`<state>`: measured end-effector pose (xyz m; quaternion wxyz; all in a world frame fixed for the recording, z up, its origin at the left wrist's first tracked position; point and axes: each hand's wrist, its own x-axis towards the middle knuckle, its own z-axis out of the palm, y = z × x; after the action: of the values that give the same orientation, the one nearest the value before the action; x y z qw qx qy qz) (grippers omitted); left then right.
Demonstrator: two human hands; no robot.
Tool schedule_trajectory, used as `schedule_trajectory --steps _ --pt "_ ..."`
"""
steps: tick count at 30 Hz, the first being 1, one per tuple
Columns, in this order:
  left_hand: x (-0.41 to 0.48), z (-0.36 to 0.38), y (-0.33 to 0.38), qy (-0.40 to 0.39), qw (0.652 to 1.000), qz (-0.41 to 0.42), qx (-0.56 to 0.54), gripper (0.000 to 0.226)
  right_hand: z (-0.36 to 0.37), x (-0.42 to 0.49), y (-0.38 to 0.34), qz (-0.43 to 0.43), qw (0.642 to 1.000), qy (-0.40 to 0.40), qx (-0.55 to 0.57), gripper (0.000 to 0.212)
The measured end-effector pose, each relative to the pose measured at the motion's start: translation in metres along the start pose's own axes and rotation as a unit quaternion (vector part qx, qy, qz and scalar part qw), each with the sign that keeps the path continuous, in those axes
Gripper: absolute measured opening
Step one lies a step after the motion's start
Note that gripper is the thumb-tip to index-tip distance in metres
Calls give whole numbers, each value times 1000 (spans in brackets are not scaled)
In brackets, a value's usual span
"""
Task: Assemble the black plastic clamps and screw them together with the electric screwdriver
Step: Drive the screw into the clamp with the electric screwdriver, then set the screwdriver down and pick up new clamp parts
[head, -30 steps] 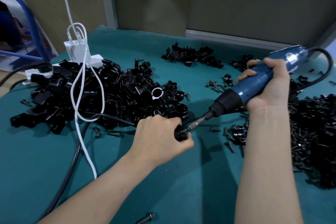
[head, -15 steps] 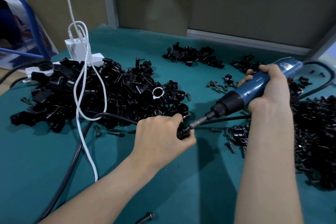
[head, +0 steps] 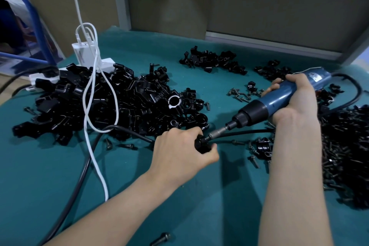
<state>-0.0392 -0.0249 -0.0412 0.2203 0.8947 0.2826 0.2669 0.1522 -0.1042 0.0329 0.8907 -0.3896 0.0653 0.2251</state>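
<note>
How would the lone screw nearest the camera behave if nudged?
The screw looks small, so probably light and easily shifted. Its round shank suggests rolling, likely curving round the wider head. The teal mat seems soft, perhaps damping that.

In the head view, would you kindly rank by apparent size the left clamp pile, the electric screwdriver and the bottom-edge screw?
1. left clamp pile
2. electric screwdriver
3. bottom-edge screw, smallest though nearest

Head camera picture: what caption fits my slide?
Left hand grips a black clamp; right hand holds the blue screwdriver against it.
</note>
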Motion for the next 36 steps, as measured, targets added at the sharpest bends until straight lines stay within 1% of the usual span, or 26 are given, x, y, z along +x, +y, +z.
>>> schedule_trajectory --steps 3,5,6,8,10,12,13,14,15,16,17,18,20,22,24,25,27,28,29,30,31,32,33,34,35,36 --pt "1 0 -2 -2 1000 6 -12 42 -1 1 0 9 1000 -14 23 14" --pt "2 -2 -3 -2 1000 14 -25 42 -1 2 3 9 997 -54 58 12" --pt "3 -2 -4 -7 999 17 -45 42 -1 2 4 6 990 -101 97 10" --pt "5 -6 -5 -37 991 10 -128 45 -2 3 8 -5 955 -221 197 5" --pt "7 -10 -3 -97 968 -12 -230 44 -4 5 9 -9 922 -293 252 13" --pt "9 -15 -4 -136 956 -20 -260 37 -8 8 8 -6 916 -298 267 18" --pt "9 -16 -4 -128 964 -14 -233 35 -12 9 7 -9 923 -279 266 18" --pt "9 -17 -6 -99 982 6 -163 34 -17 11 6 -14 935 -246 256 16" --pt "10 -17 -8 -55 995 33 -73 33 -22 12 3 -21 952 -204 228 14" --pt "11 -18 -10 -3 998 59 2 31 -27 14 0 -26 972 -159 172 14" --pt "13 -19 -10 41 995 76 45 31 -30 16 -4 -27 989 -119 84 16" --pt "14 -20 -11 75 992 87 59 32 -32 18 -5 -19 996 -86 -32 20" --pt "15 -20 -12 109 986 109 62 32 -31 22 2 11 968 -37 -248 29" --pt "14 -18 -12 102 985 125 63 32 -28 29 17 28 937 -11 -348 35" --pt "11 -17 -11 84 987 122 68 34 -25 36 33 6 913 19 -407 43" --pt "11 -17 -11 81 987 118 75 35 -25 39 39 -7 893 33 -449 48" --pt "11 -18 -11 88 986 112 87 36 -24 43 44 -30 829 46 -557 51" --pt "12 -18 -10 92 985 110 93 36 -22 42 45 -44 782 40 -621 50" --pt "12 -18 -10 96 984 110 99 36 -20 37 46 -63 725 30 -685 50" --pt "13 -17 -11 100 983 111 102 37 -18 30 46 -100 668 16 -737 55" --pt "14 -17 -11 102 983 112 103 37 -17 19 45 -160 623 -15 -766 64" --pt "14 -17 -11 101 983 114 103 37 -17 5 42 -231 593 -74 -768 72" --pt "14 -16 -11 100 982 117 106 38 -15 -14 38 -288 567 -161 -755 74" --pt "14 -16 -11 100 981 123 112 39 -13 -34 33 -307 540 -265 -738 73" --pt "14 -15 -11 102 979 131 115 40 -13 -52 30 -294 507 -356 -728 71" --pt "14 -15 -11 105 978 141 116 42 -15 -65 29 -272 466 -413 -734 69"
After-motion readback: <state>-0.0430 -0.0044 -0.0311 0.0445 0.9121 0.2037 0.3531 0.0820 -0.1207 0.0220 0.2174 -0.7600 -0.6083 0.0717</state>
